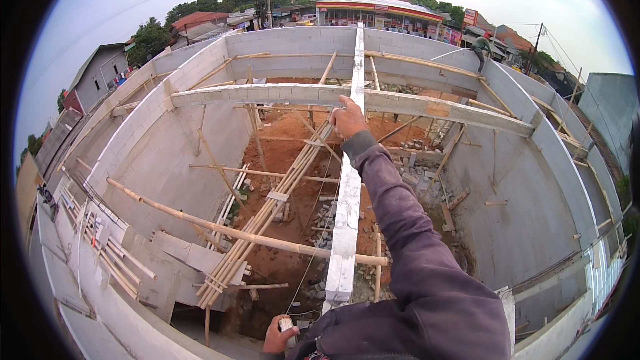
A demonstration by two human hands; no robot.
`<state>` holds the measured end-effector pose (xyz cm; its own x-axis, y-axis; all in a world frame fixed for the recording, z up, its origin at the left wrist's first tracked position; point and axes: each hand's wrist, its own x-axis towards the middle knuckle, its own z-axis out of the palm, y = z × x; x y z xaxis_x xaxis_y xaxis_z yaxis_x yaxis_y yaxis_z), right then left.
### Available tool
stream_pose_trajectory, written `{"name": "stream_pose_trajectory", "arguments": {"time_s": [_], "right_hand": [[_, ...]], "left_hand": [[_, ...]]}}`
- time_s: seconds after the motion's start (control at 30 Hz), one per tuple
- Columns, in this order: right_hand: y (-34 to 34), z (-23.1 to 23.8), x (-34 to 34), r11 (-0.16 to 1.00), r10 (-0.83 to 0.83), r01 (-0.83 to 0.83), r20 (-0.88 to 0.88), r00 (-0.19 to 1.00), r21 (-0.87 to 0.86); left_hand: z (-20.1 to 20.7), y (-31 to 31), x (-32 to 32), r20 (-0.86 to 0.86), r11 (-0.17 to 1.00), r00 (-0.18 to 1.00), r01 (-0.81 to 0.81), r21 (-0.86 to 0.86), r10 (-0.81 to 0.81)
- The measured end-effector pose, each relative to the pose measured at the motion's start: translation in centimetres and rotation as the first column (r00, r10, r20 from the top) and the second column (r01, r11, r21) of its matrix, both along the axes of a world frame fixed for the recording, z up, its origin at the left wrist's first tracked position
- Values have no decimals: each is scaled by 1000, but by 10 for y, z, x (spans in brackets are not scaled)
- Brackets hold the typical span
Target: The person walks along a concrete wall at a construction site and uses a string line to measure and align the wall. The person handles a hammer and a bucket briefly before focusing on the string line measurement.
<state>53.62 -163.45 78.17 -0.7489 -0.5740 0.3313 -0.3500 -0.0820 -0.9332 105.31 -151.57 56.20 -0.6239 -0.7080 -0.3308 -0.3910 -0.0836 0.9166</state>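
My right arm reaches forward over a long pale concrete beam (348, 208) that runs away from me. At its end, my right hand (348, 119) is held over the beam near where it meets a crossing beam (267, 95). Its index finger is stretched out, the other fingers are partly curled, and nothing shows in it. Low in the view, my left hand (275, 337) is closed around a small pale block (287, 329). A thin string (303, 279) runs up from beside that block, along the left of the beam. Part of the left hand's grip is hidden.
Bamboo poles (267, 217) lean in a bundle left of the beam; another pole (220, 227) crosses toward it. Grey block walls (533, 180) enclose a deep drop to reddish soil (277, 140) and rubble. A person (480, 50) is on the far right wall.
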Motion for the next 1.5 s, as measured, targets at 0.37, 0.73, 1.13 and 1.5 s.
{"name": "stream_pose_trajectory", "arguments": {"time_s": [0.37,0.73,1.13,1.5], "right_hand": [[136,-234,93,992,-122,75,886,448,98],[119,-17,34,962,232,-97,580,781,-254],[86,327,-16,912,119,-122,-32,992,-392],[-9,137,-137,940,32,119,432,901,-319]], "left_hand": [[-10,-9,28,-17,991,995,100,89,-99],[-69,-46,38,14,1000,1000,18,-24,-17],[-43,-20,0,-434,995,900,70,72,-32],[-165,30,136,134,824,860,-511,246,493]]}}
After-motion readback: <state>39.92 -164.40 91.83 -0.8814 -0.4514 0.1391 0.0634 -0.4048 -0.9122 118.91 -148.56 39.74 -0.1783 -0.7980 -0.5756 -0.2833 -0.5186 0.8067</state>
